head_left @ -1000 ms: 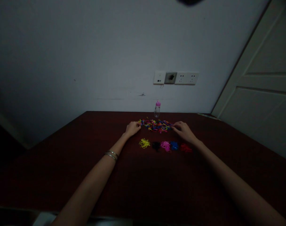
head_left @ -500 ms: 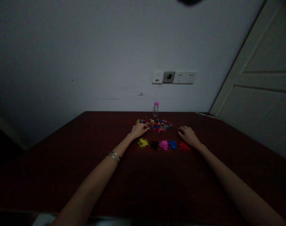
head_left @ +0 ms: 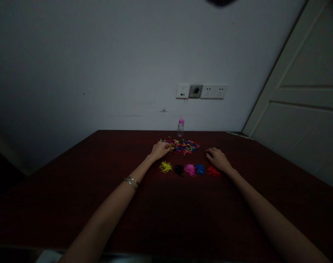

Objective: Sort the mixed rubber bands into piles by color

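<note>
A mixed heap of coloured rubber bands lies toward the back of the table. At its left edge is my left hand, fingertips pinched together against the bands; what sits between them is too small to make out. To the right of the heap my right hand rests on the table, fingers loosely extended and holding nothing. In front of the heap runs a row of single-colour piles: yellow bands, black bands, pink bands, blue bands and red bands, the red ones close beside my right wrist.
A clear bottle with a pink cap stands behind the heap on the dark red table. Behind it rises a pale wall with sockets. A panelled door is at the right.
Both hands stay in nearly the same places. The whole view has shifted very slightly; the piles look unchanged.
</note>
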Demonstrator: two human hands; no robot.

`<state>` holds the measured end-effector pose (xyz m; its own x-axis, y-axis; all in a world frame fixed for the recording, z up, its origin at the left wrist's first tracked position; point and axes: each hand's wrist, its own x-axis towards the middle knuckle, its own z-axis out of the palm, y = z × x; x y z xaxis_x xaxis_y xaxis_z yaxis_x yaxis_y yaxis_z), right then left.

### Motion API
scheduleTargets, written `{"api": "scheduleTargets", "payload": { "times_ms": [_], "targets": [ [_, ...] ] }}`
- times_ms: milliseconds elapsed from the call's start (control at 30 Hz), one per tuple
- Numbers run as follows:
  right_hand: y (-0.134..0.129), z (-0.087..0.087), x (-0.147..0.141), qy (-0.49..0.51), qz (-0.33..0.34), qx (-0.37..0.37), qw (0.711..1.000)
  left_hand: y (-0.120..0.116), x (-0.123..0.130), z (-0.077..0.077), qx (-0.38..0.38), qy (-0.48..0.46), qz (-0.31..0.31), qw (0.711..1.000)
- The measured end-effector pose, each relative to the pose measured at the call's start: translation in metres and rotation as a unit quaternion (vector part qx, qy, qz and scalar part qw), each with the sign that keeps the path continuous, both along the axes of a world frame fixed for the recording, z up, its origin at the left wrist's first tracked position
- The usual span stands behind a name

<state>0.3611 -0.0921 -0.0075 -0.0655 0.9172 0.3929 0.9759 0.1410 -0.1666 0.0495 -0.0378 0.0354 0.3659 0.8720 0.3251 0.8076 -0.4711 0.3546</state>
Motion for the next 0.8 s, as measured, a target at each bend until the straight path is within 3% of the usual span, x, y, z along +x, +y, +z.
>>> {"api": "scheduleTargets", "payload": {
  "times_ms": [200, 333, 500, 700, 800],
  "targets": [
    [-0.001, 0.001, -0.001, 0.005, 0.002, -0.001, 1.000, 0.002, -0.010, 0.016, 0.002, -0.033, -0.011, 0.999],
    [-0.002, 0.003, -0.002, 0.004, -0.001, -0.001, 1.000, -0.002, -0.024, 0.029, -0.024, -0.024, -0.081, 0.996],
    [-0.001, 0.001, -0.002, -0.004, -0.002, -0.002, 1.000, -0.016, -0.046, 0.041, -0.123, -0.044, -0.176, 0.976],
    [0.001, 0.000, 0.000, -0.003, -0.006, -0.005, 1.000, -0.029, -0.055, 0.035, -0.257, -0.065, -0.198, 0.944],
    [0.000, 0.001, -0.001, -0.007, -0.007, -0.005, 1.000, -0.032, -0.054, 0.030, -0.287, -0.079, -0.214, 0.930]
  ]
}}
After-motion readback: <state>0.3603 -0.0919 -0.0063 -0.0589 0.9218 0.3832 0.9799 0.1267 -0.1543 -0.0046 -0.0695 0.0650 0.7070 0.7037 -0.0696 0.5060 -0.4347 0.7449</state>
